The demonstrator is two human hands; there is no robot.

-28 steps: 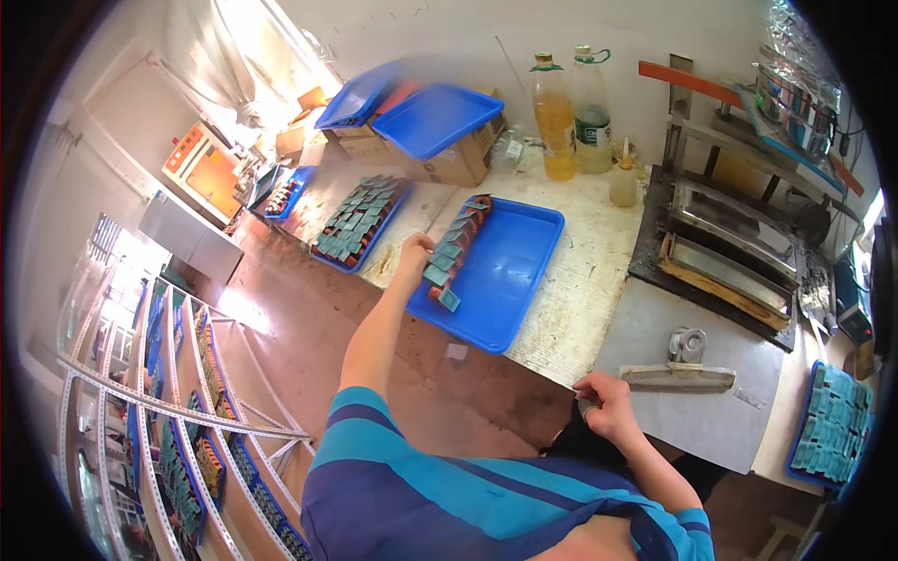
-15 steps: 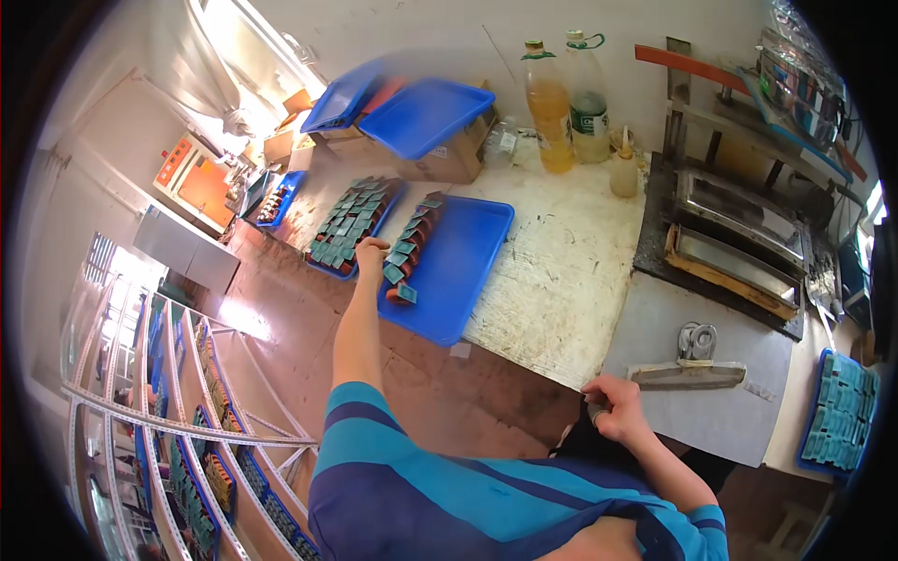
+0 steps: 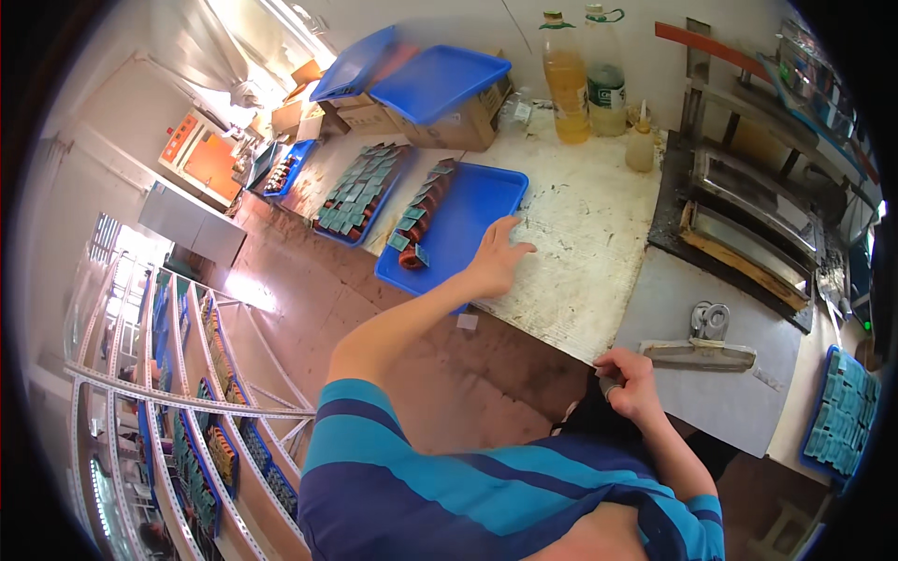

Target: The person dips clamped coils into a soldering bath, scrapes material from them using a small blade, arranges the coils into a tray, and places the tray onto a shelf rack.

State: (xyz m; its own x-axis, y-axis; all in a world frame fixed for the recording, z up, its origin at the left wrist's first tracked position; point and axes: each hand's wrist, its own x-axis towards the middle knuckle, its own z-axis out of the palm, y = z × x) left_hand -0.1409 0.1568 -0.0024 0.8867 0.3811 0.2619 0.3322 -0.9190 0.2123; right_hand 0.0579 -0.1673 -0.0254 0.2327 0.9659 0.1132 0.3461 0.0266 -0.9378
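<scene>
My left hand is over the right rim of a blue tray, at the worktable's front side. Its fingers are apart and nothing shows in them. Along the tray's left side lies a slanting row of small green square pieces with reddish-brown round parts. My right hand, with a ring on one finger, is curled closed at the table's front edge. Whatever its fingers may hold is hidden. Just beyond it lies a wide metal squeegee-like blade with a round grip on a grey plate.
Another blue tray full of similar green pieces lies further left. Cardboard boxes carry blue trays behind. Two large bottles and a small squeeze bottle stand by the wall. A metal frame press is at right; a shelf rack at lower left.
My left hand has moved right, from the left side of the row of green pieces to the tray's right rim, and its fingers have spread. The right hand stays at the table edge.
</scene>
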